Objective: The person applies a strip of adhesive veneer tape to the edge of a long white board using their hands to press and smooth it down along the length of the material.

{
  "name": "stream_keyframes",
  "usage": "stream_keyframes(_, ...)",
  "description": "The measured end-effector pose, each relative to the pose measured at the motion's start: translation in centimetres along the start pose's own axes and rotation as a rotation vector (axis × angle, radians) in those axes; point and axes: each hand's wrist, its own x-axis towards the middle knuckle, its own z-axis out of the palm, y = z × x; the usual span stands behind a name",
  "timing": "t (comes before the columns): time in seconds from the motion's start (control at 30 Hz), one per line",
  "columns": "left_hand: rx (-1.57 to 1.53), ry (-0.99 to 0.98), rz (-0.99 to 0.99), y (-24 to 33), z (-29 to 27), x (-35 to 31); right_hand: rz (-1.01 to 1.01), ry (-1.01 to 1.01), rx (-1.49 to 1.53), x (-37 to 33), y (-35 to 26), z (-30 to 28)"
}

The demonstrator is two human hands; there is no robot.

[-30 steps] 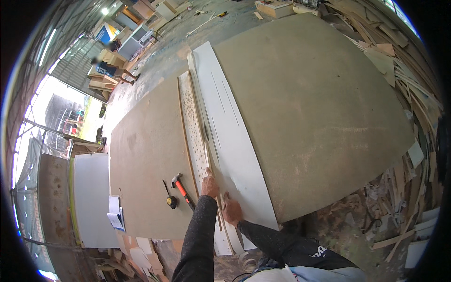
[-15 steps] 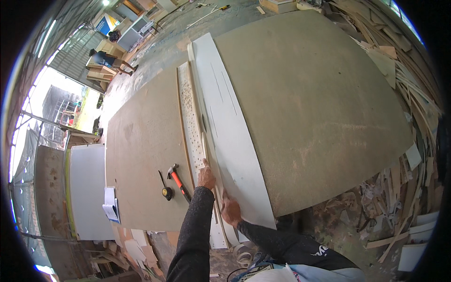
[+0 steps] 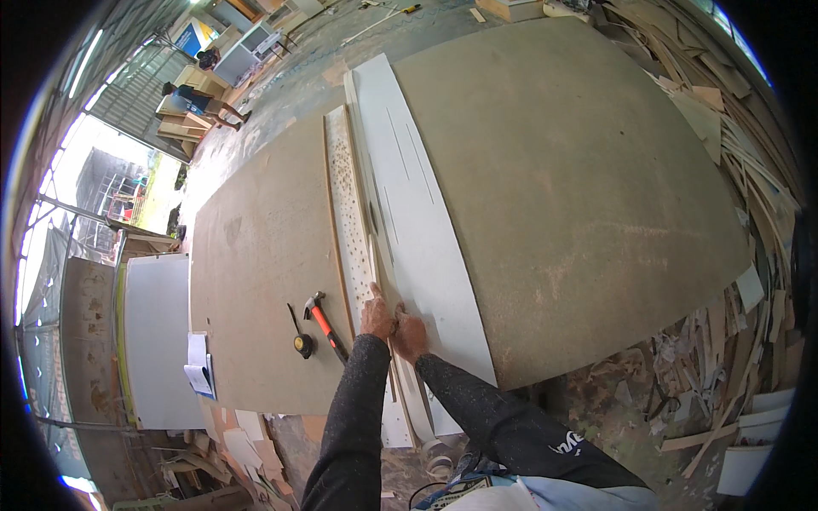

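A long white panel (image 3: 426, 221) lies across a large brown board. Along its left side runs a pale edging strip (image 3: 415, 407), which trails past the near end towards a coil (image 3: 439, 461) at the bottom. My left hand (image 3: 377, 318) is closed over the strip, its index finger reaching forward. Right beside it, my right hand (image 3: 410, 335) has its fingers curled at the same strip; their tips are partly hidden. To the left lies a narrow white board (image 3: 346, 187) with brown edges and many spots.
A claw hammer (image 3: 323, 322) with an orange handle and a tape measure (image 3: 303, 344) lie on the brown board (image 3: 256, 255), left of my hands. Papers (image 3: 200, 366) rest at its left edge. Offcuts (image 3: 716, 341) are heaped at right. A person (image 3: 200, 104) bends far left.
My right hand has moved forward and slightly left along the strip, up against my left hand. My left hand has stayed nearly in place.
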Motion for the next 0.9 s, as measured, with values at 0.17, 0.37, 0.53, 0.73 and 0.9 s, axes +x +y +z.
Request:
stream_keyframes(0.17, -0.032, -0.073, -0.074, -0.4, 0.3, 0.1, 0.020, -0.081, -0.013, -1.3, 0.0, -0.3)
stream_keyframes(0.37, -0.050, -0.160, -0.114, 0.5, -1.0, -0.1, -0.049, 0.046, -0.045, -11.6, 1.0, 0.6)
stream_keyframes(0.53, -0.060, -0.183, -0.135, 0.6, -0.9, -0.1, 0.038, -0.043, -0.043, -10.2, 0.5, 0.1)
stream_keyframes(0.73, 0.023, -0.080, -0.048, -1.9, 1.1, 0.1, 0.001, -0.028, -0.050, -4.8, -0.5, -0.2)
stream_keyframes(0.9, 0.012, 0.032, 0.063, 0.5, 1.5, 1.1, 0.006, 0.087, 0.021, -0.2, 1.3, -0.5)
